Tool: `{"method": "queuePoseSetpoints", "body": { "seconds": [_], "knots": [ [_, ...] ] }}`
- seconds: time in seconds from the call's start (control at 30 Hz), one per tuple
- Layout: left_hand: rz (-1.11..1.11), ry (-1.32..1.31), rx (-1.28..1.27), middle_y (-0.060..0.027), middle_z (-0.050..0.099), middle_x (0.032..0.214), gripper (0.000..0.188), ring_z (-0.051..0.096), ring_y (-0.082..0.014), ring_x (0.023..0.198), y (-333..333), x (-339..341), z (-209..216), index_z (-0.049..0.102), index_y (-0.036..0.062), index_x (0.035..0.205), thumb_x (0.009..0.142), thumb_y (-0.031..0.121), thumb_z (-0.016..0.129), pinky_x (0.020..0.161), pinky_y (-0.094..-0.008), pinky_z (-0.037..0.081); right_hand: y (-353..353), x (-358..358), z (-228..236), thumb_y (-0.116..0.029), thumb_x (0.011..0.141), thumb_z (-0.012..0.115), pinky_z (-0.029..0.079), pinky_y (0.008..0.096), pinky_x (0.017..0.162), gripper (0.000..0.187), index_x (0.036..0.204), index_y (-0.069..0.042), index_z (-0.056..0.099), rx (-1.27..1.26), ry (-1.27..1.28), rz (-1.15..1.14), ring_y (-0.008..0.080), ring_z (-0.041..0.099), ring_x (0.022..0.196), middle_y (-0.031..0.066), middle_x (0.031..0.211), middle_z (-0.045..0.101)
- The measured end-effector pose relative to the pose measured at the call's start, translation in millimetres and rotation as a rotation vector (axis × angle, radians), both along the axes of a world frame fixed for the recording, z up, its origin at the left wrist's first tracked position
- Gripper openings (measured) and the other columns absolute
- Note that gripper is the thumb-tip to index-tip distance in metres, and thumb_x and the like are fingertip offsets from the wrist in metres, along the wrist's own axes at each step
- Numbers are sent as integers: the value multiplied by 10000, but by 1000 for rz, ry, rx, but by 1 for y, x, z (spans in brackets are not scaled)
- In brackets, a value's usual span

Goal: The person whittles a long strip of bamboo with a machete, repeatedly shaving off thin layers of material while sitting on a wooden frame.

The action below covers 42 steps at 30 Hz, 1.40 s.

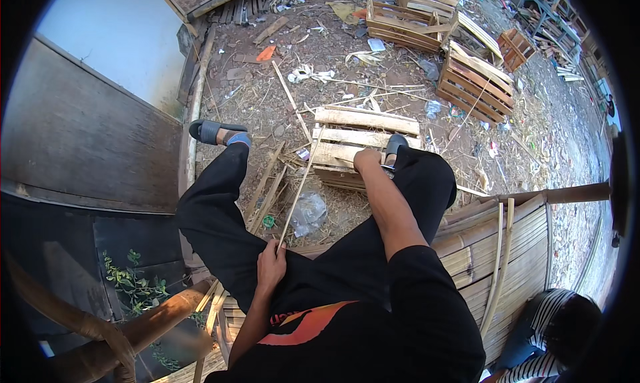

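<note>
My left hand (271, 268) rests in my lap, fingers closed around the lower end of a long thin bamboo strip (301, 189). The strip slants up and away over the left side of a slatted wooden crate (363, 118) between my feet. My right hand (368, 160) is closed just above the crate's near right part. A thin, dark blade-like tool (388, 168) sticks out of that fist, partly hidden by the hand. My sandalled right foot (396, 144) is against the crate's right side.
More wooden crates (475, 83) stand at the far right. Wood strips, straw and a clear plastic bag (308, 214) litter the ground. I sit on a bamboo-slat platform (527, 250); two strips (499, 263) lie on it. Another person (557, 323) is at the lower right. A wooden panel (93, 123) borders the left.
</note>
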<state>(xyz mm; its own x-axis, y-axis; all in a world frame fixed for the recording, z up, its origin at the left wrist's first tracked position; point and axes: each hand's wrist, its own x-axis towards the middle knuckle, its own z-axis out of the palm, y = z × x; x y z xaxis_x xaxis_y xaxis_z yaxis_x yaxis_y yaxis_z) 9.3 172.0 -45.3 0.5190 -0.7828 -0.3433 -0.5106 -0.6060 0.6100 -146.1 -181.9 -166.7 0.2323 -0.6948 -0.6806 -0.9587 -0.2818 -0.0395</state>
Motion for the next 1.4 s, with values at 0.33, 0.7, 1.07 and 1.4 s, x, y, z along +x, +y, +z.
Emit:
{"method": "queuePoseSetpoints", "body": {
  "seconds": [0.33, 0.7, 1.07, 1.4],
  "knots": [
    [-2, -40, 29, -265, 653, 871, 255, 622, -467, 888, 0, 7, -9, 594, -14, 984, 971, 230, 518, 727, -517, 464, 3, 31, 4, -152, 815, 693, 578, 454, 790, 341, 1153, -115, 714, 32, -17, 48, 266, 658, 1105, 94, 1242, 662],
    [-106, -134, 1, -281, 645, 839, 250, 605, -495, 877, -5, -8, -13, 584, 2, 960, 971, 239, 507, 728, -574, 442, 9, 13, -19, -162, 776, 715, 556, 399, 845, 330, 1102, -112, 735, 86, -62, 52, 278, 665, 1088, 106, 1189, 687],
    [78, 459, -94, -5, 494, 628, 299, 472, -99, 559, -6, 15, 7, 616, -10, 996, 1031, 232, 445, 526, -270, 367, 18, 27, 12, -161, 853, 617, 599, 473, 678, 287, 1111, -109, 733, -17, -1, 147, 292, 697, 1004, 104, 1169, 694],
    [145, 440, -329, 26, 522, 685, 240, 467, -50, 621, -44, 27, 35, 608, 5, 1063, 1030, 216, 496, 569, -223, 385, 7, 11, -5, -174, 855, 630, 576, 427, 775, 257, 1072, -106, 750, -189, -5, 206, 280, 686, 1041, 101, 1150, 703]
  ]
}}
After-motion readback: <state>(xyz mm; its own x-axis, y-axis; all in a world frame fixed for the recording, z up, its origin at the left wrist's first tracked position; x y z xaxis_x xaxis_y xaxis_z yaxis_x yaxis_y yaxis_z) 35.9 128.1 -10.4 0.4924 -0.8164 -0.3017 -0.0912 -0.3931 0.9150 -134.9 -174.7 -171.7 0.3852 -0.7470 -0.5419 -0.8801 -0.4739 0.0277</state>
